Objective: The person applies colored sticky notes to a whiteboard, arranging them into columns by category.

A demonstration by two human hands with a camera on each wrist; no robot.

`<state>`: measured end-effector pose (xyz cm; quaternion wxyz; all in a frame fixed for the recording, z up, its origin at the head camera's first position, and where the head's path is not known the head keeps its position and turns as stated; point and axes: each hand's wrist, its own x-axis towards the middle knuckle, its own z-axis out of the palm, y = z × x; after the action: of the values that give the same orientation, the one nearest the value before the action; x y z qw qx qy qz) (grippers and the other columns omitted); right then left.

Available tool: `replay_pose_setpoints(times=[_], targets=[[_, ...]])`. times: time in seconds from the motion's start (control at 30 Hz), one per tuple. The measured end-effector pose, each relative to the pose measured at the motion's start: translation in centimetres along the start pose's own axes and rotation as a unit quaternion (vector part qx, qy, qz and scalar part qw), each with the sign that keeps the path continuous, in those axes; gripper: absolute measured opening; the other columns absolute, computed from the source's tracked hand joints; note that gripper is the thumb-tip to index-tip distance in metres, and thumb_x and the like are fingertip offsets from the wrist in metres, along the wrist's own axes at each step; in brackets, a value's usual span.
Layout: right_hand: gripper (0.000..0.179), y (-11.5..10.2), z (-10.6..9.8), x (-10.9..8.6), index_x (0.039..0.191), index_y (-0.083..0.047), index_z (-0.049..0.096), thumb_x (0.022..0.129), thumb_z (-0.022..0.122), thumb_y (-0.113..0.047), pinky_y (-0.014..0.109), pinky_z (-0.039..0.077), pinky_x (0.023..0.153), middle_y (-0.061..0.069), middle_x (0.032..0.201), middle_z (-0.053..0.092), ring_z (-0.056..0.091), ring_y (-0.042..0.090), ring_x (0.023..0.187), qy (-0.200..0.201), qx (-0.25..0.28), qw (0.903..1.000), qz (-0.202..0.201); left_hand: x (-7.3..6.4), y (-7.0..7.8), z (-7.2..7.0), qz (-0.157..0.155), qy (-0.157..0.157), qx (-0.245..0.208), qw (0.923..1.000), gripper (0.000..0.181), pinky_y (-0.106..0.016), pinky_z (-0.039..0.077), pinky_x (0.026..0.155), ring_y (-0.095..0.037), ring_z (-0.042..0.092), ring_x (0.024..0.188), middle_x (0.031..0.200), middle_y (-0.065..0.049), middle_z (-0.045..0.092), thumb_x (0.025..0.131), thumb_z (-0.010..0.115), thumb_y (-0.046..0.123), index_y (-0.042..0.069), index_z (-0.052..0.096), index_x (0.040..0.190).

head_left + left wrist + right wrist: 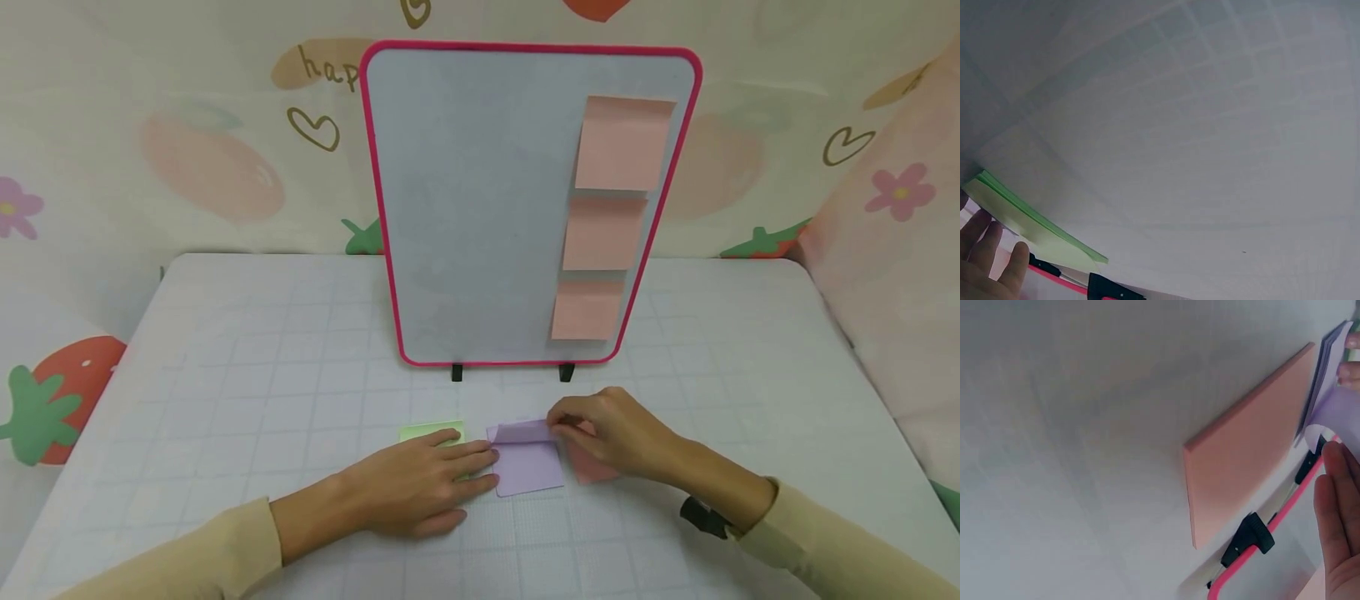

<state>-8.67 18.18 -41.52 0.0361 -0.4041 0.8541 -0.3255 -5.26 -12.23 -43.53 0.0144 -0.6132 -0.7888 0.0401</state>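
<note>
In the head view, a purple sticky-note pad (527,473) lies between a green pad (420,431) and a pink pad (597,473). The pad's top purple sticky note (517,432) is lifted along its far edge and curls over. My right hand (630,437) pinches that note at its right end, above the pink pad. Over the green pad rests my left hand (420,486), its fingers stretched out and fingertips at the purple pad's left edge. The right wrist view shows the purple note (1340,415) bent in a curve beside the pink pad (1250,450).
Behind the pads stands a whiteboard (480,208) with a pink-red frame on two black feet. Three pink sticky notes (624,146) hang in a column on its right side. Beneath everything is a white gridded tabletop (262,358), and a patterned cloth (225,167) hangs behind.
</note>
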Motion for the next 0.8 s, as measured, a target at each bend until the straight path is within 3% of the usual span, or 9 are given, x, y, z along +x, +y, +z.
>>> replay_pose_setpoints(times=[0.33,0.63,0.8], targets=[[0.019,0.3,-0.8,0.6,0.094,-0.005,0.072,0.081,0.076,0.007,0.023,0.058,0.072,0.0,0.088,0.074,0.07,0.008,0.081,0.036,-0.005,0.9993,-0.012,0.2,-0.3,-0.3,-0.001,-0.005,-0.042,0.9991,0.052,-0.042,0.036,0.113,-0.019,0.044,0.139,0.146,-0.006,0.052,0.097,0.055,0.041,0.015,0.057,0.142],[0.021,0.3,-2.0,1.6,0.093,-0.005,0.072,0.079,0.078,0.008,0.022,0.057,0.067,0.0,0.085,0.074,0.071,0.009,0.078,0.078,-0.001,0.9963,-0.034,0.4,-0.5,-0.4,-0.004,-0.02,-0.09,0.9957,0.053,-0.04,0.034,0.114,-0.019,0.043,0.14,0.147,-0.006,0.051,0.095,0.058,0.038,0.014,0.056,0.142],[0.021,0.1,-2.5,2.2,0.093,-0.002,0.072,0.077,0.077,0.011,0.028,0.059,0.066,0.004,0.086,0.075,0.073,0.014,0.078,0.093,-0.018,0.9944,-0.047,0.4,-0.6,-0.5,-0.004,-0.03,-0.107,0.9938,0.055,-0.039,0.034,0.115,-0.021,0.045,0.139,0.148,-0.009,0.05,0.094,0.059,0.037,0.011,0.055,0.142]])
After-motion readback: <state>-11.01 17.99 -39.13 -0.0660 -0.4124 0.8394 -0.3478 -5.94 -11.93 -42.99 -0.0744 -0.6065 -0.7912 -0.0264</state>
